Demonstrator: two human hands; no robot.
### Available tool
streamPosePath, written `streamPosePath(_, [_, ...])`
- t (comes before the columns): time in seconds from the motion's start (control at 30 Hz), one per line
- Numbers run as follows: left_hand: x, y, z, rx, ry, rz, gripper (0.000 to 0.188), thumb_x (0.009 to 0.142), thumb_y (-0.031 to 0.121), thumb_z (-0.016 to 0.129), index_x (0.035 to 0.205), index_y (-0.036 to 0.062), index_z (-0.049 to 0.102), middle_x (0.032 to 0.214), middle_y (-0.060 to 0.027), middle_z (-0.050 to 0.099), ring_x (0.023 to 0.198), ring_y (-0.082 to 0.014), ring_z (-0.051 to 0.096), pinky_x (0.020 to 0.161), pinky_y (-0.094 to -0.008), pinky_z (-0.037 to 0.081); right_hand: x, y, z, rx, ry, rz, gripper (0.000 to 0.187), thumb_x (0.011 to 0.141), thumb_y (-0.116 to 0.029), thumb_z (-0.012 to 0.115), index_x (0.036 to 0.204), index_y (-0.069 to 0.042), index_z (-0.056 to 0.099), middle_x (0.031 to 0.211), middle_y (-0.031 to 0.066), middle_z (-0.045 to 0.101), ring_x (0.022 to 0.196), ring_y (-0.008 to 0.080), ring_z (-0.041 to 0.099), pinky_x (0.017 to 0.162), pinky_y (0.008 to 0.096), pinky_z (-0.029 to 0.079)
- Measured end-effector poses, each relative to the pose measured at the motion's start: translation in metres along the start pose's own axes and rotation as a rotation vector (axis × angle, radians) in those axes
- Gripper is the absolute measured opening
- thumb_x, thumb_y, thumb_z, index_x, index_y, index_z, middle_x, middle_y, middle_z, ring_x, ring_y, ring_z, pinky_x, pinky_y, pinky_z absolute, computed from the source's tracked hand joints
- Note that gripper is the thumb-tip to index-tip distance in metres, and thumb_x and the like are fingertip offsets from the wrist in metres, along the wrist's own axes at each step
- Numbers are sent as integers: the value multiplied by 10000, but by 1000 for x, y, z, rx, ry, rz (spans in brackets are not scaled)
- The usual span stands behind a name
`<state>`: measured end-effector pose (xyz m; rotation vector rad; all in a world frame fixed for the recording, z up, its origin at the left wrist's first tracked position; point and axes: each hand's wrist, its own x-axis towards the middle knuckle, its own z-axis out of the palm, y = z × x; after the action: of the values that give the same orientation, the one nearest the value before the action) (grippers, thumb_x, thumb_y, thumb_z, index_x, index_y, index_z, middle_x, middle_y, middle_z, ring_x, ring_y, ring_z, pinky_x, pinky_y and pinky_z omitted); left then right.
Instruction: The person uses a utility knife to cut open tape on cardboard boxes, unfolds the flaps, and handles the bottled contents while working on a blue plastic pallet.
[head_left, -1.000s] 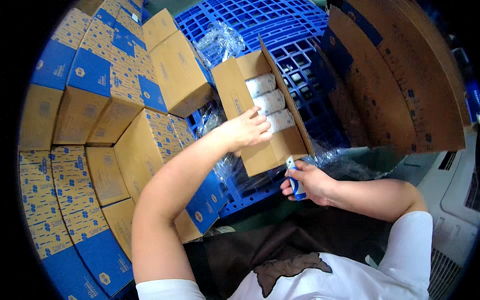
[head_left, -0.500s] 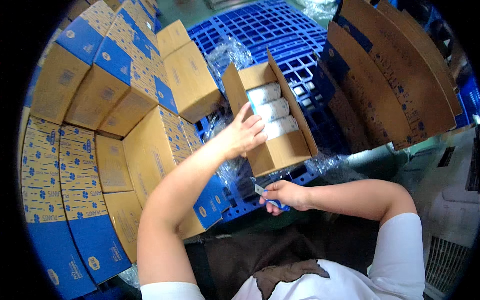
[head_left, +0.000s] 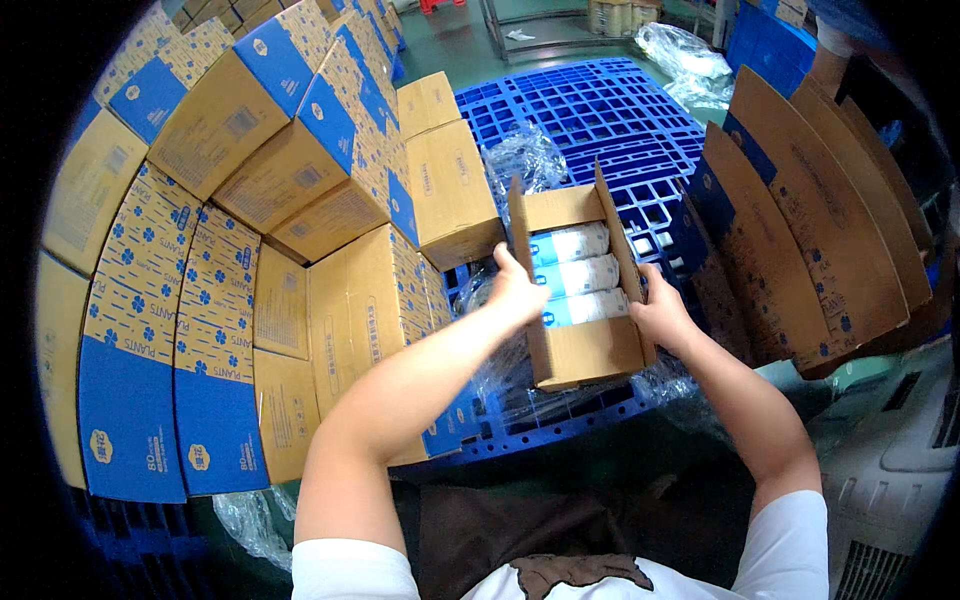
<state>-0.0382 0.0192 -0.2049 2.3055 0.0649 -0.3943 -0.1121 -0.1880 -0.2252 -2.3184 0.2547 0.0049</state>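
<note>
An open cardboard box (head_left: 585, 358) stands on the blue plastic pallet, its long flaps raised. Inside it lie white-and-blue wrapped packs (head_left: 582, 277) in a row. My left hand (head_left: 514, 290) grips the left side of the box, its fingers partly hidden by the raised flap. On the opposite side my right hand (head_left: 662, 312) holds the right wall near the front corner, some fingers out of sight behind it. The utility knife does not show.
Stacked closed cartons (head_left: 350, 300) fill the left side. Flattened or open cardboard sheets (head_left: 800, 220) stand at the right. Crumpled clear plastic wrap (head_left: 525, 160) lies on the pallet (head_left: 620, 110). A pale machine housing (head_left: 890, 450) is at the lower right.
My right hand has moved up from in front of the box, where it held a utility knife, to the box's right wall. My left hand has shifted from the packs to the left side.
</note>
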Motion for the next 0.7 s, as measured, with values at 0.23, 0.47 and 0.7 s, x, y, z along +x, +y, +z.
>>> streamPosePath(0.23, [20,-48,-21,-335,-120,-75,305,732,27,484,1029,12,554,860,-124,598,746,-230,605,594,-351,498,5,16,10,456,15,118,461,700,-35,561,1159,-8,525,691,75,539,620,165,521,598,303,438])
streamPosePath(0.47, [-33,-10,-25,-669,-196,-32,209,757,32,504,945,3,590,840,-88,613,776,-182,585,714,-313,467,-22,-12,-63,380,37,50,388,703,9,522,1089,37,561,835,197,642,721,227,622,680,327,475])
streamPosePath(0.7, [-10,-11,54,-778,-127,58,288,778,14,477,1058,25,545,982,-99,611,880,-206,591,806,-338,467,-27,32,-75,-404,172,-132,245,776,-29,536,1020,-13,535,1002,174,555,861,387,579,728,480,469])
